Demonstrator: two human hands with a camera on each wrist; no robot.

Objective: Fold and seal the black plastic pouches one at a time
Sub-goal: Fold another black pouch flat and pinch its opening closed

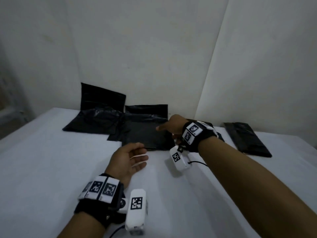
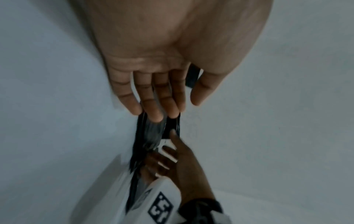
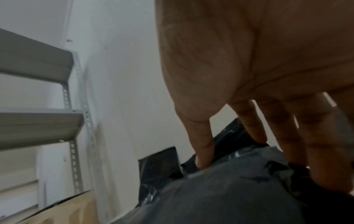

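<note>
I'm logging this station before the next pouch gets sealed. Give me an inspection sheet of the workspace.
Surface: white table.
Job's things: black pouch flat at centre; loose pouches behind, against the wall; folded pouch lying apart at right.
Clutter: nothing seen.
Grippers: left hand open, palm up, near the pouch's front edge; right hand fingers extended onto the pouch's right side.
Cables: thin black cord by the right wrist camera.
Surroundings: white wall; grey metal shelving.

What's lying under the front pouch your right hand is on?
Under the front pouch, another black pouch sticks out at its left edge, on the white table. The right hand rests on top; anything further beneath is covered.
</note>
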